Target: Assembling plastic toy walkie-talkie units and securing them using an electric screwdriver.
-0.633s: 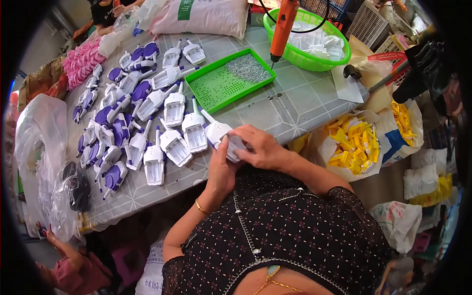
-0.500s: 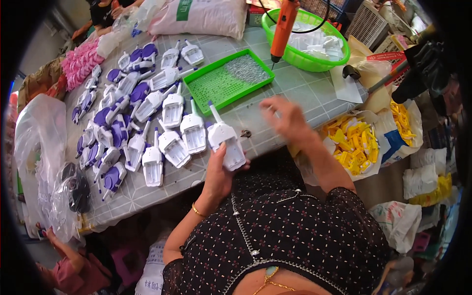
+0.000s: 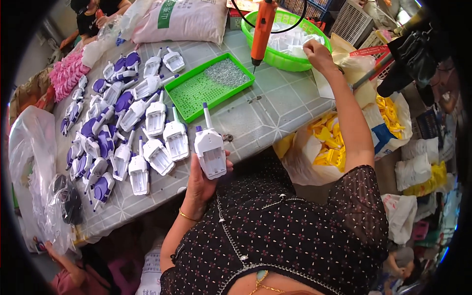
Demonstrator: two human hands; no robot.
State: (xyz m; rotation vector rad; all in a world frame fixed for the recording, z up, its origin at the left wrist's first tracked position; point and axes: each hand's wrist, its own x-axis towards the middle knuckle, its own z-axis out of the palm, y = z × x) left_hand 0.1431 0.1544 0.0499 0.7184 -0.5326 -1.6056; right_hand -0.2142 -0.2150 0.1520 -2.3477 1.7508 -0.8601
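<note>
Beside the green basket [image 3: 275,54], right hand [image 3: 314,49], grip unclear; left hand [image 3: 199,184] fingers around a white plastic shell [image 3: 210,152].

The left hand [image 3: 199,184] holds a white plastic casing [image 3: 210,151] with a thin stem pointing up, just above the near edge of the bench [image 3: 275,105]. The right hand [image 3: 317,49] reaches far out to the rim of a round green basket [image 3: 275,54] holding white parts. An orange electric screwdriver [image 3: 262,29] hangs tip-down beside that basket. A flat green tray [image 3: 196,91] holds small grey screws. Rows of white and purple casings [image 3: 123,132] lie across the left of the bench. A bag of yellow parts [image 3: 327,142] sits off its right edge.
</note>
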